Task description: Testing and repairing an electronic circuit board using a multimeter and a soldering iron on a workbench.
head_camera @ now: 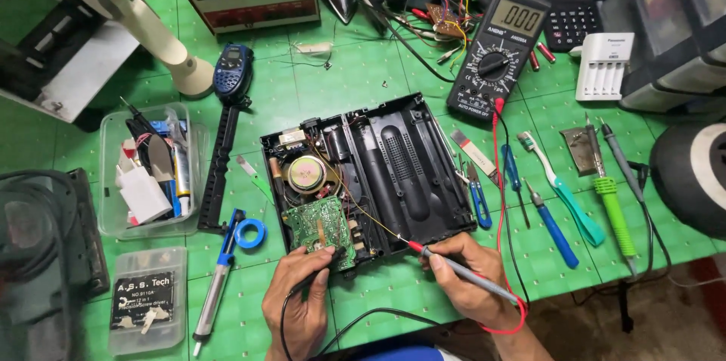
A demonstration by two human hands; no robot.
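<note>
1. The red-tipped grey multimeter probe (461, 270) lies with its long axis from five o'clock to ten o'clock, tip toward the open black plastic radio case (378, 172).
2. The right hand (469, 278) pinches the probe; the left hand (299, 297) grips a black probe against the green circuit board (321, 229).
3. Around them lies a green gridded surface (340, 74), with a grey digital multimeter (495, 51) at one o'clock.

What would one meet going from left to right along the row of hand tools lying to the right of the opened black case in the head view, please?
Small blue-handled cutters → blue screwdriver → blue-handled tool → teal toothbrush → green-handled tool.
</note>
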